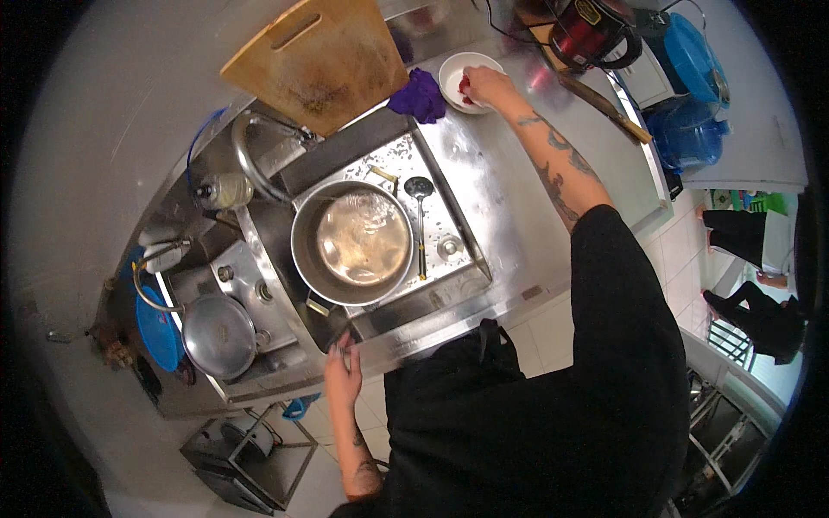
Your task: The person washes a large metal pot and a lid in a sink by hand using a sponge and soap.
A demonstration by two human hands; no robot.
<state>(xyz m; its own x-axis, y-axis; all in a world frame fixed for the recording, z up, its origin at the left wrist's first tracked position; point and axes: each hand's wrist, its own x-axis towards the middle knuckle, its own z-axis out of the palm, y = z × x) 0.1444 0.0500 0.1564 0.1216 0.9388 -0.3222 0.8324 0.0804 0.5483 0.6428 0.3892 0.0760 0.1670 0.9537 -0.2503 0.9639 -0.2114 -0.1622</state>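
Observation:
My right hand (490, 88) reaches into a white bowl (471, 60) on the steel counter, its fingers closed around a small red thing (465, 87) whose kind I cannot make out. Low at the front edge of the sink (471, 278), my left hand (343, 369) has its fingers stretched out and holds nothing visible. Just beyond it, a large metal pot (306, 250) of water stands in the sink basin. A ladle (420, 220) with a dark round head lies beside the pot, among scattered dark bits.
Behind the sink lean a wooden cutting board (319, 73) and a purple cloth (419, 97). A curved faucet (244, 154) arches near the pot. On the left basin rests a round lid (218, 337). A red kettle (590, 34) stands back right; two people (760, 324) are far right.

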